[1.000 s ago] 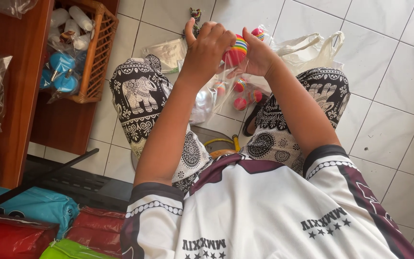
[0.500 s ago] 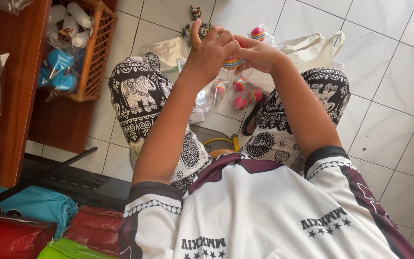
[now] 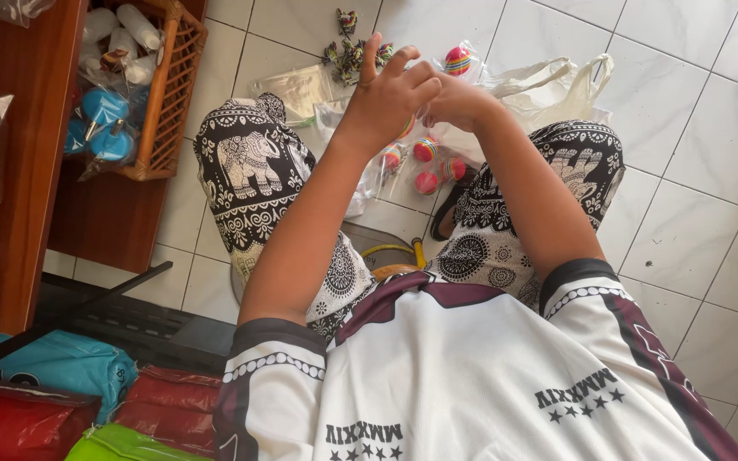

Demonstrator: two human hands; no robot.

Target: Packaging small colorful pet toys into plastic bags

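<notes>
1. Head view: left hand [image 3: 386,94] and right hand [image 3: 453,98] are raised together between the knees, touching, above the tiled floor [image 3: 711,128].
2. Left hand: fingers [image 3: 403,61] partly spread, thumb side pressed to the right hand. A striped ball [image 3: 406,128] peeks out just under it, mostly hidden, inside a clear bag [image 3: 360,171] hanging below the hands.
3. Right hand: curled narrow against the left; what it pinches I can't tell.
4. Loose balls [image 3: 427,166] lie on the floor under the hands; one more ball [image 3: 458,60] sits beyond them, beside a white bag [image 3: 548,85].
5. Wicker basket [image 3: 168,94] with blue tops [image 3: 100,119] stands at left, well apart.
</notes>
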